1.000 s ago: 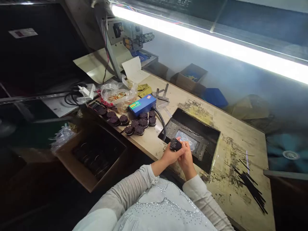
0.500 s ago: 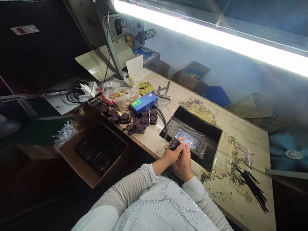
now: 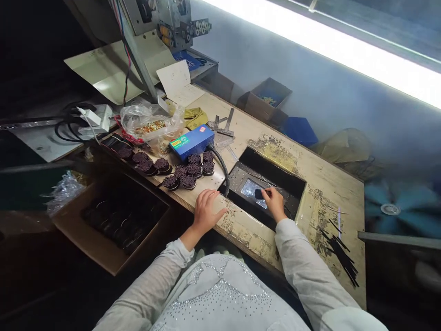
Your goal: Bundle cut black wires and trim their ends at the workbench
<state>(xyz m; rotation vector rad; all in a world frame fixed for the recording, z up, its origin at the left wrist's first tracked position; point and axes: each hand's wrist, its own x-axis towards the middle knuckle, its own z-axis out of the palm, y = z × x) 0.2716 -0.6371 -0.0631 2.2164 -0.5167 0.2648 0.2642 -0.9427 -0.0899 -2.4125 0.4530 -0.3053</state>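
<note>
Pinching a black bundle (image 3: 259, 194), the right hand's fingers (image 3: 264, 192) nearly close.

no legible text; blurred labels (image 3: 180, 141) on blue box (image 3: 197, 140)

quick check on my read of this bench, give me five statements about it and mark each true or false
1. A ribbed dark tube runs from the blue box to the recess. True.
2. The left hand is gripping the blue box. False: it is spread at the front edge of the table, away from the box.
3. The right hand holds a small dark piece at the recess. True.
4. The loose black strips lie left of the recess. False: they lie to its right.
5. Several dark round bundles sit on the table near the blue box. True.
</note>
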